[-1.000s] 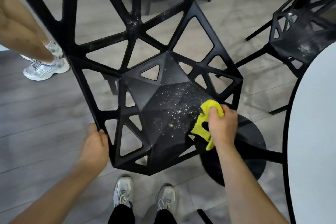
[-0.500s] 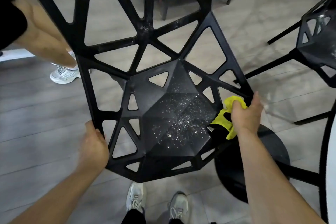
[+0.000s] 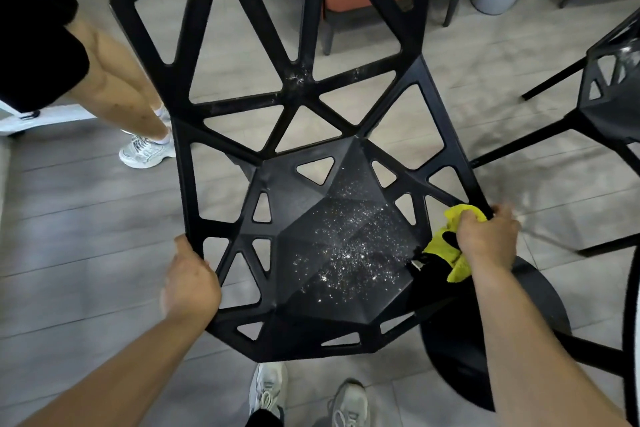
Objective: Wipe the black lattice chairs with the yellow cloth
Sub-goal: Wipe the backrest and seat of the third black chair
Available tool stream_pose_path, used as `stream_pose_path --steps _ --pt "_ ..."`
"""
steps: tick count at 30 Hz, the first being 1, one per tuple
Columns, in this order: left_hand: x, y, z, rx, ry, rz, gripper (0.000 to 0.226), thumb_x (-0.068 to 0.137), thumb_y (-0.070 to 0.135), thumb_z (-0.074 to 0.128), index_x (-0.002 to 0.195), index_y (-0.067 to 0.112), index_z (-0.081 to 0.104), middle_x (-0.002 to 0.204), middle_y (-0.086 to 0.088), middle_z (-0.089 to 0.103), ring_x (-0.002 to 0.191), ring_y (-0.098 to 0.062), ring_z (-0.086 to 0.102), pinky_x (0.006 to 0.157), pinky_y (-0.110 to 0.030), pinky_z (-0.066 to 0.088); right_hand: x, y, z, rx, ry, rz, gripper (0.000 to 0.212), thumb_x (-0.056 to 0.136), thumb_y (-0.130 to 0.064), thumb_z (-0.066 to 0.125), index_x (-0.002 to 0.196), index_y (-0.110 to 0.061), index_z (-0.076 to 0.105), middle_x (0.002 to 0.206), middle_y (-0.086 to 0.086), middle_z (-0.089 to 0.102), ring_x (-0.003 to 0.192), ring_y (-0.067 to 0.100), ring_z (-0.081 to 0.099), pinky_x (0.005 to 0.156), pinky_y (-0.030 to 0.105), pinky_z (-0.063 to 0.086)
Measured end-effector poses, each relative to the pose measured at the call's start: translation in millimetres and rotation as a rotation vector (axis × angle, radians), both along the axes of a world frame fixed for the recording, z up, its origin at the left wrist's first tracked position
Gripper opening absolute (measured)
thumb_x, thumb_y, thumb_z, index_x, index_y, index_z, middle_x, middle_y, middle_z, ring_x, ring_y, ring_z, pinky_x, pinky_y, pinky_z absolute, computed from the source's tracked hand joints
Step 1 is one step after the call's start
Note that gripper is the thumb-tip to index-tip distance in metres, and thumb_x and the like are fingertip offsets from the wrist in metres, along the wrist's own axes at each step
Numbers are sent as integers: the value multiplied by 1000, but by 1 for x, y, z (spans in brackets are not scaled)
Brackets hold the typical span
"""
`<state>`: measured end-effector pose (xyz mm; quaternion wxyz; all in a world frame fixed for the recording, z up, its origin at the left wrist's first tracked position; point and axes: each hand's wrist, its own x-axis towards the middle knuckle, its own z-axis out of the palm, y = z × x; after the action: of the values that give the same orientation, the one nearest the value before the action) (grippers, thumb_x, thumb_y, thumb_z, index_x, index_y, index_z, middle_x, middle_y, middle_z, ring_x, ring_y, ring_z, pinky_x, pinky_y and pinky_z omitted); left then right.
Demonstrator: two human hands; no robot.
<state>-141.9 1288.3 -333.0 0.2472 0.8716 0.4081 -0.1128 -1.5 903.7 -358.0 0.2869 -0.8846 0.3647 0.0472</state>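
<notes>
no readable text, labels, brands, numbers or signs anywhere

Two bare forearms, no sleeves, no watch or rings showing. Left hand (image 3: 190, 282) and right hand (image 3: 485, 241) ungloved. Below, between the arms, a pair of pale grey-white mesh sneakers: left shoe (image 3: 267, 388) with white laces, right shoe (image 3: 348, 404) greyer, also laced. Black trouser cuffs (image 3: 265, 419) just above the left shoe at the bottom edge. Rest of the body out of view.
</notes>
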Motion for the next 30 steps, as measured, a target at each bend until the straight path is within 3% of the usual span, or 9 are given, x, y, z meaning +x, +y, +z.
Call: stream_pose_path --steps 4,9,13,17,22,26,30 --pt "1 12 4 41 36 -4 32 95 -1 41 125 10 36 101 -20 60 92 -42 58 79 -52 47 -33 7 1 41 15 -40 45 89 -26 54 132 -12 46 134 22 43 111 47 52 92 51 43" --pt "7 31 5 63 79 5 35 94 -2 44 125 12 37 89 -16 57 80 -38 55 66 -45 41 -71 16 8 67 37 -43 42 90 -25 55 129 -13 47 130 21 48 106 42 54 80 43 40" --pt "15 40 12 48 85 -28 41 90 -3 42 127 16 38 96 -17 58 85 -40 57 70 -46 43 -95 18 11 64 87 -72 38 90 -28 56 125 -15 50 127 21 51 106 44 55 87 49 47" --pt "27 44 15 45 80 -66 42 89 -6 39 127 14 41 94 -15 56 78 -34 51 68 -42 39 -109 22 17 48 145 -128 43 91 -28 58 131 -13 48 131 25 45 110 46 52 83 45 40" --pt "34 48 17 -57 65 -88 37 99 4 35 136 8 39 97 -20 57 75 -33 54 65 -41 41 -119 35 25 68 70 -221 52 87 -21 67 134 -12 48 133 32 42 117 49 48 100 53 42" --pt "50 47 44 0 60 -172 52 100 15 42 150 11 30 132 -23 49 108 -42 54 89 -50 46 -121 59 44 98 -1 -250 37 81 -12 75 114 -4 61 113 33 60 104 48 57 91 53 47" --pt "105 35 103 114 -186 -321 57 96 16 48 150 15 30 133 -17 46 113 -42 47 95 -54 39 -91 96 91 220 -148 -178 21 79 -18 75 95 -29 69 96 13 70 92 35 61 88 44 50"
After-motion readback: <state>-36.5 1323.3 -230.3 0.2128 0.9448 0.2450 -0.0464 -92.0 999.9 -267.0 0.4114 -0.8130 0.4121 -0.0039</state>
